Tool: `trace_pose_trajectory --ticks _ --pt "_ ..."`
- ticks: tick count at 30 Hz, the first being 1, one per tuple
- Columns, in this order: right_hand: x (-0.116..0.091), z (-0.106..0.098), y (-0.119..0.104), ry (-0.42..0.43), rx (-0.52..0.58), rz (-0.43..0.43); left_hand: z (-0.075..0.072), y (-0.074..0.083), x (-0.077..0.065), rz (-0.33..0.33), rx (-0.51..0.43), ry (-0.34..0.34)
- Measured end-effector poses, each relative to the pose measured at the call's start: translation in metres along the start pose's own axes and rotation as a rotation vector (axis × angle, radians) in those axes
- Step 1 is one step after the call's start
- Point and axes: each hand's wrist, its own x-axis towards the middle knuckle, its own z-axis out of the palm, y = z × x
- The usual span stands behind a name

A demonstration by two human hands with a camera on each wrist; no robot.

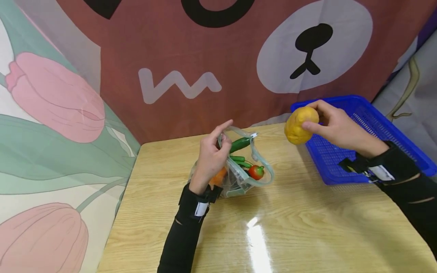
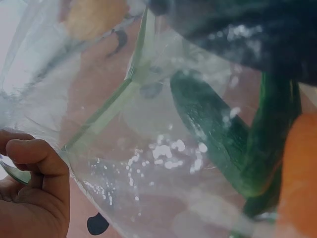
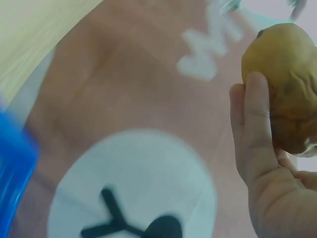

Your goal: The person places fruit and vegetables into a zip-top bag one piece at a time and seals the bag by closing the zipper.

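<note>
My left hand pinches the rim of a clear plastic zip bag by its upper left edge, and the bag's mouth gapes to the right. Inside the bag lie a cucumber, slim green peppers, a red vegetable with a green stem and something orange, partly behind my wrist. A large dark, glossy thing shows through the plastic in the left wrist view. My right hand holds a yellow, lumpy, wrinkled fruit or vegetable in the air, thumb and fingers round its right side.
A blue plastic basket stands on the right of the wooden table, below and behind my right hand. Behind the table hangs a brown cloth with a bear print. A flowered cloth covers the left side.
</note>
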Motion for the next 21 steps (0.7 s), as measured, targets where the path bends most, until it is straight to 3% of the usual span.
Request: trace_pose_trajectory --ticks 10,16,21 --pt "0.016 0.047 -0.028 -0.144 0.151 -0.120 0.003 -0.003 0.003 0.018 -0.014 -0.007" --pt "0.028 0.074 -0.036 -0.241 0.153 -0.199 0.003 -0.003 0.004 0.012 0.015 0.021" --pt "0.037 0.095 -0.037 -0.323 0.077 -0.349 0.003 -0.002 0.006 0.014 0.027 0.035"
